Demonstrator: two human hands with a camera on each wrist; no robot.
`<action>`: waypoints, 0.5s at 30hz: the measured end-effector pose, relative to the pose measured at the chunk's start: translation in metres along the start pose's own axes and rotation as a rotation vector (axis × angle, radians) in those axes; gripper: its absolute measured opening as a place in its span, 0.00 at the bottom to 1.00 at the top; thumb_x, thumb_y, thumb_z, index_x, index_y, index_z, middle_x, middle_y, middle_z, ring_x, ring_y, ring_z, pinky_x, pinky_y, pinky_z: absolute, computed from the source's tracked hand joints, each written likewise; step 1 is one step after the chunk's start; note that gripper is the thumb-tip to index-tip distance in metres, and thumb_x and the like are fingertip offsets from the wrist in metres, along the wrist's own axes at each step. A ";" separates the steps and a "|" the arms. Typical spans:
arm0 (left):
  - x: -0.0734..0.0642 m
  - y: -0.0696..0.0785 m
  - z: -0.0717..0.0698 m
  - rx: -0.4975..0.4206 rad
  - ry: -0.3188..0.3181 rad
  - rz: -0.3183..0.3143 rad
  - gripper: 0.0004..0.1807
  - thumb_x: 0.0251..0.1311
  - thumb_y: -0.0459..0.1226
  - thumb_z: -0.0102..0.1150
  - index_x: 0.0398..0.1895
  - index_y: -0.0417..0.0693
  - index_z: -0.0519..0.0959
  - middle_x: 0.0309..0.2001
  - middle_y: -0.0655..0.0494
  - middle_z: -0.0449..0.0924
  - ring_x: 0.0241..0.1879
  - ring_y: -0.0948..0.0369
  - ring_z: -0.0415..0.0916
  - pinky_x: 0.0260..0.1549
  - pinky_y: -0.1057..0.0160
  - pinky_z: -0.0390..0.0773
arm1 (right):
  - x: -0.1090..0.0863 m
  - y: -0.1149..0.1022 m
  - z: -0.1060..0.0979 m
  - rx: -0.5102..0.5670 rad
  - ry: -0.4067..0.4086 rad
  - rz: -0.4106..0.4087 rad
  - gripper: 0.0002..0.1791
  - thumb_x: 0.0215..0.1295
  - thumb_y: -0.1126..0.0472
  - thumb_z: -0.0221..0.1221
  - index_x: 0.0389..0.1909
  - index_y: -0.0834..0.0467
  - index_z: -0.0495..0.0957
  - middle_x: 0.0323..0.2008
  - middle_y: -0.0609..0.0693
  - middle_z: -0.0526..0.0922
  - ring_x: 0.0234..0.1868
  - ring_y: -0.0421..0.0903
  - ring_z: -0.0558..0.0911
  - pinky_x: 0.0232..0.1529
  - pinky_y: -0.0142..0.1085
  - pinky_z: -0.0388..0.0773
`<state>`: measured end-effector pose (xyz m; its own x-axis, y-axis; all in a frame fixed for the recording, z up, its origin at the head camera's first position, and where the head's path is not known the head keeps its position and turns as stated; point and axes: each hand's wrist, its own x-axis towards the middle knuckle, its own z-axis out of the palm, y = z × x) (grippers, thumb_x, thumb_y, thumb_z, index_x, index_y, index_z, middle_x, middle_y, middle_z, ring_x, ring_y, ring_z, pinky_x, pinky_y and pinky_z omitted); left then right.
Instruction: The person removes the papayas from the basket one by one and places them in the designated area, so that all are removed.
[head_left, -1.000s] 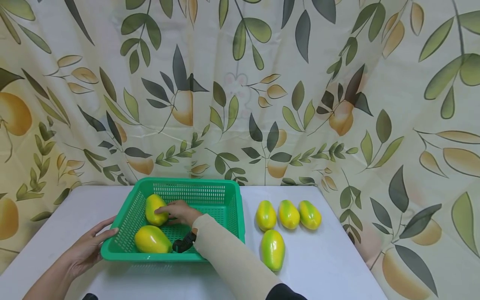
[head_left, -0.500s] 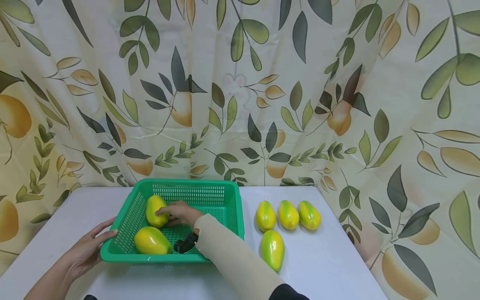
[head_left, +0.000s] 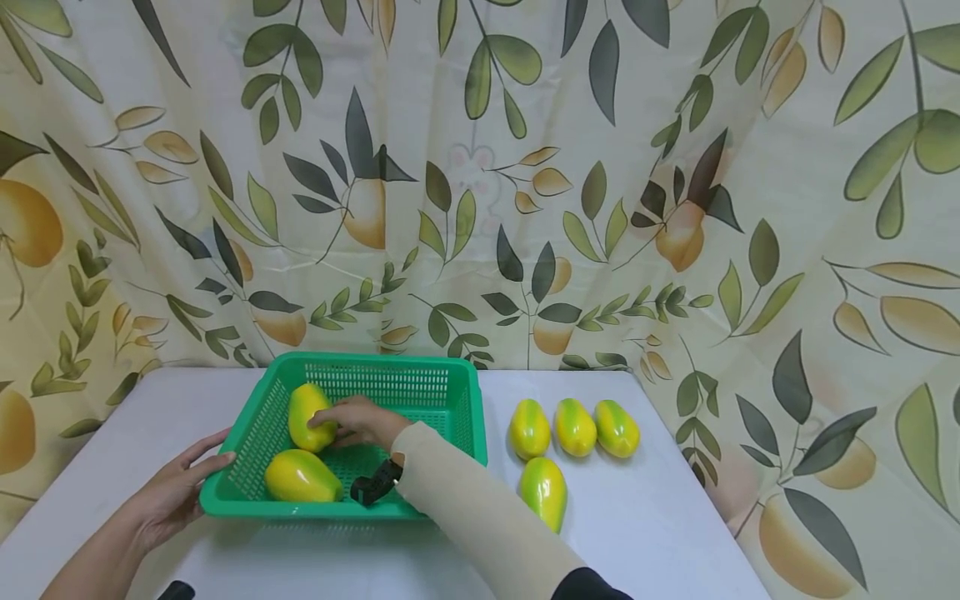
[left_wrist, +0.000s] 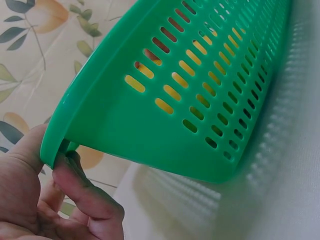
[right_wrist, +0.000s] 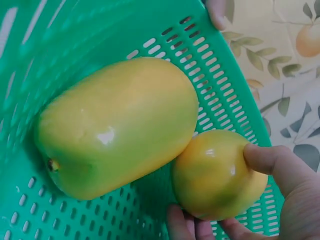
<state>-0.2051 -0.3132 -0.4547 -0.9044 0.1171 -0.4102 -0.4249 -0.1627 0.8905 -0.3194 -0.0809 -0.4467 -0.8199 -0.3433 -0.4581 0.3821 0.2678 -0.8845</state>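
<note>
Inside the green plastic basket (head_left: 322, 510), toward its left end, the person's right hand (head_left: 363, 421) grips a glossy yellow-green fruit (head_left: 302, 417), a mango or papaya by its shape. The thumb lies on one side and the fingers curl round the other, parted only by the fruit's width. Just nearer the person, a second fruit (head_left: 302, 477) lies on its side on the basket floor, touching the gripped one or almost so. The left hand (head_left: 176, 492) pinches the basket's rim at the left end, apparently to steady it.

On the white table (head_left: 645, 517), to the right of the basket, are four similar fruits: a row of three (head_left: 575, 427) and a single one (head_left: 543, 492) nearer, partly behind the right sleeve (head_left: 480, 508).

The step in hand looks to be positioning the gripped fruit within the basket; whether its weight rests there cannot be told. The next move seems to call for a steady rim and a careful grip, without knocking the neighbouring fruit.
</note>
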 end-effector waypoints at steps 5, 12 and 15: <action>-0.001 0.001 0.002 -0.011 -0.003 0.000 0.17 0.59 0.42 0.55 0.49 0.70 0.64 0.38 0.56 0.77 0.38 0.54 0.78 0.40 0.55 0.77 | -0.004 0.000 -0.006 0.002 -0.020 0.008 0.20 0.48 0.62 0.66 0.42 0.63 0.75 0.40 0.54 0.73 0.41 0.53 0.74 0.44 0.48 0.76; 0.000 0.001 0.001 -0.009 0.018 -0.016 0.22 0.58 0.42 0.56 0.54 0.67 0.61 0.37 0.57 0.78 0.37 0.54 0.78 0.39 0.56 0.78 | -0.009 -0.001 -0.018 0.030 -0.082 0.019 0.16 0.48 0.62 0.64 0.39 0.62 0.77 0.41 0.54 0.73 0.41 0.53 0.74 0.46 0.47 0.74; 0.000 0.001 0.001 -0.008 0.020 -0.020 0.22 0.58 0.42 0.56 0.54 0.68 0.61 0.37 0.57 0.78 0.37 0.54 0.78 0.39 0.56 0.78 | -0.012 -0.001 -0.022 0.043 -0.113 0.037 0.16 0.48 0.63 0.64 0.39 0.62 0.76 0.43 0.54 0.72 0.43 0.53 0.73 0.46 0.47 0.75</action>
<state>-0.2054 -0.3120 -0.4540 -0.8964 0.1012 -0.4316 -0.4429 -0.1683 0.8806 -0.3197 -0.0574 -0.4383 -0.7528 -0.4336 -0.4953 0.4307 0.2445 -0.8687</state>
